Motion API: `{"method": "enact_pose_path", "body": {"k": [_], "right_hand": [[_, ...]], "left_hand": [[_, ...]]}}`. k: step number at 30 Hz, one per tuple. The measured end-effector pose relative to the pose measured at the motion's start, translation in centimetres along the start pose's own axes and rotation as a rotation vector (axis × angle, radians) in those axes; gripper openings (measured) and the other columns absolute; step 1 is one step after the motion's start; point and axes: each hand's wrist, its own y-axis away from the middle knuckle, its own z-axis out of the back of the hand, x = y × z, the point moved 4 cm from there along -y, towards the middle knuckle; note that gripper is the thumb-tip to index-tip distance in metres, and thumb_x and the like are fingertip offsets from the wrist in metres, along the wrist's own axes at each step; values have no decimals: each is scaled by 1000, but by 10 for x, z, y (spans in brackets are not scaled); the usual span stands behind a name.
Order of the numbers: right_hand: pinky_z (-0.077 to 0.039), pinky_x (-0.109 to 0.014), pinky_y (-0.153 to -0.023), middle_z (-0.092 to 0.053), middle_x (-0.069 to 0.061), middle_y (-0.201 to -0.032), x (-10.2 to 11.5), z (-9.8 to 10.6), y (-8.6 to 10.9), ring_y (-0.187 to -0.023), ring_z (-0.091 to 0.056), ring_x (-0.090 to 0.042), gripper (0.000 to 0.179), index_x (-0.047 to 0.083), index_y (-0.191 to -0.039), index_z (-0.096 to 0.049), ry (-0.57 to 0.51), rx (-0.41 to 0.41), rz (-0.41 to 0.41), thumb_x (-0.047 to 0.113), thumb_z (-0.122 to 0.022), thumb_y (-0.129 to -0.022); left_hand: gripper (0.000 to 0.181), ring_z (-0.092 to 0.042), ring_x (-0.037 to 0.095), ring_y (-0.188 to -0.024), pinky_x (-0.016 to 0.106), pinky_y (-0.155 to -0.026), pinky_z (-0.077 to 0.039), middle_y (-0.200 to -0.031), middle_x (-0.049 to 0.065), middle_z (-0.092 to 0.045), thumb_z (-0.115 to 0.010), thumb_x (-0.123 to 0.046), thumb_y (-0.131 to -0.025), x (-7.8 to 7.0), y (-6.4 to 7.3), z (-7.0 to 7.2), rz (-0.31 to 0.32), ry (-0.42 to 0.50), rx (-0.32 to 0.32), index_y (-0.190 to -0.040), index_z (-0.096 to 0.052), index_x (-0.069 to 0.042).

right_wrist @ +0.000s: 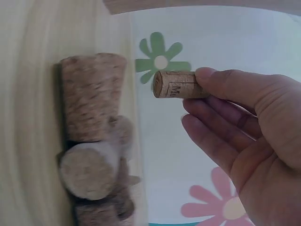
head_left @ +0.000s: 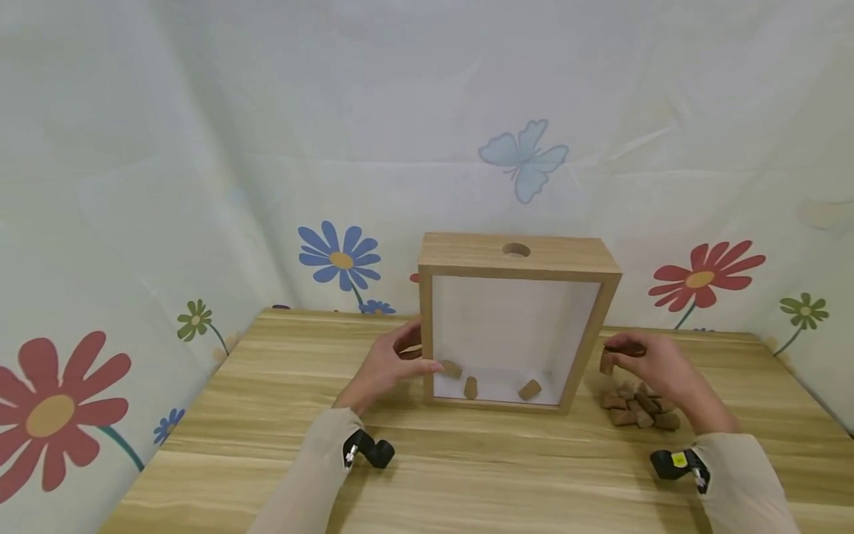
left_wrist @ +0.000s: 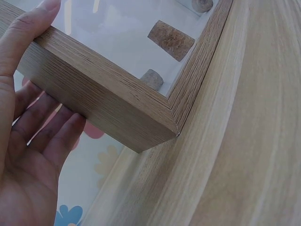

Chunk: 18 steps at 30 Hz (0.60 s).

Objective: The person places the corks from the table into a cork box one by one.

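A wooden shadow box frame (head_left: 520, 256) with a clear front stands upright on the table. Its top edge has a round hole (head_left: 517, 251), and several corks lie at the bottom inside, one cork (head_left: 530, 390) towards the right. My left hand (head_left: 387, 365) grips the left side of the frame, thumb on the front and fingers behind, as the left wrist view shows. Right of the frame, my right hand (head_left: 657, 365) pinches a printed wine cork (right_wrist: 176, 84) between thumb and fingers, above the table. Below that hand lies a pile of loose corks (head_left: 642, 406).
The wooden table (head_left: 467, 475) reaches back to a pale curtain (head_left: 373, 96) printed with flowers and a butterfly. A black camera mount sits on each wrist, the left mount (head_left: 370, 450) and the right mount (head_left: 677, 463).
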Motion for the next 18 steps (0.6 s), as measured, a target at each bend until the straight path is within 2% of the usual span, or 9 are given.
{"method": "enact_pose_path", "body": {"k": [5, 12, 15, 18], "right_hand": [[-61, -60, -85, -74, -20, -106, 15, 9, 0, -101, -72, -46, 20, -8, -117, -71, 15, -53, 22, 1, -74, -99], [-63, -56, -80, -74, -19, -103, 39, 27, 1, -97, -74, -45, 20, -7, -113, -73, 48, -161, 109, -1, -78, -95], [-64, -33, -75, -76, -16, -101, 46, 33, 3, -93, -76, -41, 19, -4, -111, -75, 75, -217, 152, 0, -80, -93], [-53, -9, -74, -75, -14, -98, 52, 40, 8, -87, -77, -29, 20, -3, -109, -76, 88, -294, 215, -5, -82, -90]], "left_hand": [[81, -63, 31, -130, 39, -109, -53, -141, 12, -65, -94, -17, -84, 1, 1, 1, -1, -15, -1, -155, -55, -11], [81, -63, 32, -130, 39, -108, -53, -141, 13, -65, -93, -16, -84, 1, 0, 3, -14, -10, -4, -155, -54, -11], [80, -64, 32, -130, 38, -108, -53, -140, 13, -66, -93, -13, -84, 1, 0, 3, -21, 2, -8, -154, -55, -10], [79, -63, 31, -130, 38, -107, -53, -140, 13, -66, -93, -12, -84, 2, -1, 1, -29, 10, 0, -153, -56, -9]]}}
